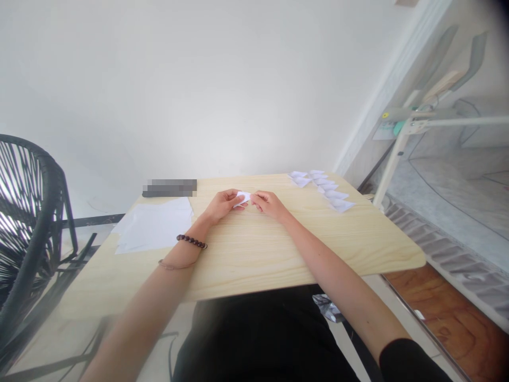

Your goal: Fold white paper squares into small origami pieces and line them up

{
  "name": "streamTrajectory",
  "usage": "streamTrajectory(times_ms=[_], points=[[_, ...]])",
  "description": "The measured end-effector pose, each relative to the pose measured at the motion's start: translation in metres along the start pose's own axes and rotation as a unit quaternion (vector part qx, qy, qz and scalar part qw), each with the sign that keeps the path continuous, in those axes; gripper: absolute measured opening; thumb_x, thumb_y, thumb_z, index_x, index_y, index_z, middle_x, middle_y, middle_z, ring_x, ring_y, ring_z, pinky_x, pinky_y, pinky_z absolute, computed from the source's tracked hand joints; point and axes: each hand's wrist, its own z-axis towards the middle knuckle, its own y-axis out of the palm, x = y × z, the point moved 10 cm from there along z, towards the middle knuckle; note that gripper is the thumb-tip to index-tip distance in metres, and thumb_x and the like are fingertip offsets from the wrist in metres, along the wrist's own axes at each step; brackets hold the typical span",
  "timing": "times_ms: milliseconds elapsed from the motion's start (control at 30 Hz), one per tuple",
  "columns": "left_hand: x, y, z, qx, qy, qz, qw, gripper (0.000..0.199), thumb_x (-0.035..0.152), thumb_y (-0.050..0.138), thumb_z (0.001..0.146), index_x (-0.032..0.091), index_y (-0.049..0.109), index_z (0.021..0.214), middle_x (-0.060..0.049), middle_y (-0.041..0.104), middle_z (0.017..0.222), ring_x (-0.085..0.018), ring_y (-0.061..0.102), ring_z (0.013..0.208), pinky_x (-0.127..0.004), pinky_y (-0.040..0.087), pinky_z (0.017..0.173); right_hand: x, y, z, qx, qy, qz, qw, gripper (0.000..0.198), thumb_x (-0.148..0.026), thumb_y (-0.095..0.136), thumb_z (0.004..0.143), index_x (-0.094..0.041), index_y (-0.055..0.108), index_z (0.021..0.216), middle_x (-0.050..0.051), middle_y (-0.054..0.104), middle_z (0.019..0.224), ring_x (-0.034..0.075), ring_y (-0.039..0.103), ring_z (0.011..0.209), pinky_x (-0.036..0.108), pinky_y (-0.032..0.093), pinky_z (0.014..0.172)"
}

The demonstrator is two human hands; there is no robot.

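A small folded piece of white paper [244, 198] is held a little above the far middle of the wooden table [246, 260]. My left hand [225, 206] is closed on it, thumb on top and fingers beneath. At its right end, the thumb and fingers of my right hand [268, 203] are pinched together on the paper's edge. Dark beads circle my left wrist. Several folded white paper pieces [337, 200] stand in two rows at the table's far right. White paper sheets [153, 225] lie in a loose stack on the left.
Behind the sheets lies a dark, blurred-out object [169, 188] near the wall [238, 95]. A black woven chair [43, 175] stands to the left. On the right, a white metal frame [392, 170] rises beside the table.
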Motion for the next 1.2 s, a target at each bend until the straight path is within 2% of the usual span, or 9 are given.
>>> streamTrajectory(times_ms=[200, 267, 367, 433, 533, 600, 767, 933, 1200], points=[[-0.001, -0.004, 0.001, -0.026, 0.007, 0.018, 0.999, 0.031, 0.037, 0.065, 0.065, 0.012, 0.062, 0.082, -0.004, 0.063, 0.072, -0.014, 0.057, 0.070, -0.029, 0.044, 0.072, -0.007, 0.013, -0.002, -0.072, -0.010, 0.008, 0.997, 0.033, -0.042, 0.041, 0.079, -0.015, 0.055, 0.067, -0.004, 0.042, 0.052, 0.007, 0.040, 0.049, 0.019, 0.033, 0.049], [-0.001, -0.005, 0.000, -0.017, 0.007, 0.024, 1.000, 0.032, 0.038, 0.064, 0.066, 0.012, 0.062, 0.084, -0.004, 0.063, 0.073, -0.015, 0.058, 0.070, -0.029, 0.044, 0.071, -0.003, 0.010, -0.001, -0.055, -0.002, 0.003, 0.998, 0.033, -0.042, 0.041, 0.079, -0.015, 0.054, 0.066, -0.004, 0.043, 0.051, 0.007, 0.040, 0.048, 0.019, 0.033, 0.049], [0.005, -0.006, 0.000, 0.013, 0.028, 0.065, 0.997, 0.043, 0.038, 0.063, 0.067, 0.014, 0.057, 0.102, -0.004, 0.064, 0.076, -0.014, 0.058, 0.071, -0.028, 0.044, 0.069, 0.004, -0.001, 0.001, 0.011, 0.011, -0.009, 1.000, 0.032, -0.041, 0.040, 0.078, -0.016, 0.052, 0.062, -0.004, 0.041, 0.047, 0.007, 0.038, 0.044, 0.020, 0.031, 0.047], [0.012, -0.005, -0.001, 0.030, 0.055, 0.113, 0.992, 0.051, 0.037, 0.065, 0.065, 0.017, 0.053, 0.110, -0.006, 0.063, 0.086, -0.015, 0.058, 0.075, -0.028, 0.045, 0.069, 0.007, -0.009, 0.001, 0.052, 0.014, -0.017, 0.998, 0.031, -0.040, 0.041, 0.078, -0.016, 0.050, 0.059, -0.005, 0.040, 0.045, 0.007, 0.037, 0.043, 0.020, 0.030, 0.046], [0.020, -0.002, -0.003, 0.042, 0.090, 0.170, 0.980, 0.046, 0.037, 0.066, 0.064, 0.017, 0.058, 0.105, -0.009, 0.059, 0.103, -0.019, 0.055, 0.089, -0.029, 0.046, 0.073, 0.009, -0.014, 0.001, 0.080, 0.020, -0.023, 0.996, 0.030, -0.039, 0.042, 0.077, -0.017, 0.049, 0.057, -0.005, 0.039, 0.044, 0.007, 0.036, 0.043, 0.020, 0.028, 0.045], [0.020, -0.002, -0.003, 0.047, 0.092, 0.186, 0.977, 0.042, 0.037, 0.064, 0.065, 0.016, 0.060, 0.101, -0.009, 0.059, 0.105, -0.020, 0.054, 0.093, -0.030, 0.046, 0.076, 0.007, -0.014, 0.000, 0.081, 0.020, -0.016, 0.996, 0.031, -0.040, 0.042, 0.076, -0.017, 0.049, 0.058, -0.005, 0.039, 0.044, 0.008, 0.036, 0.043, 0.020, 0.029, 0.045], [0.016, -0.005, -0.003, 0.054, 0.081, 0.192, 0.977, 0.044, 0.040, 0.062, 0.067, 0.014, 0.061, 0.102, -0.009, 0.062, 0.101, -0.020, 0.058, 0.085, -0.033, 0.047, 0.076, 0.005, -0.004, 0.001, 0.041, 0.014, 0.022, 0.999, 0.023, -0.039, 0.047, 0.074, -0.017, 0.050, 0.066, -0.005, 0.044, 0.050, 0.007, 0.040, 0.044, 0.020, 0.033, 0.046], [0.019, 0.001, -0.004, 0.035, 0.094, 0.195, 0.976, 0.043, 0.040, 0.060, 0.069, 0.014, 0.060, 0.103, -0.010, 0.063, 0.100, -0.021, 0.058, 0.087, -0.033, 0.047, 0.075, 0.004, -0.003, 0.003, 0.038, -0.008, -0.014, 0.999, 0.017, -0.034, 0.047, 0.073, -0.017, 0.053, 0.074, -0.004, 0.050, 0.059, 0.007, 0.042, 0.045, 0.020, 0.035, 0.047], [0.017, -0.001, -0.003, 0.041, 0.075, 0.201, 0.976, 0.045, 0.042, 0.062, 0.067, 0.013, 0.061, 0.101, -0.010, 0.064, 0.099, -0.020, 0.060, 0.081, -0.034, 0.048, 0.074, 0.002, -0.003, 0.002, 0.039, -0.012, -0.046, 0.998, 0.016, -0.033, 0.048, 0.073, -0.018, 0.054, 0.071, -0.004, 0.053, 0.059, 0.007, 0.044, 0.046, 0.019, 0.035, 0.047]])
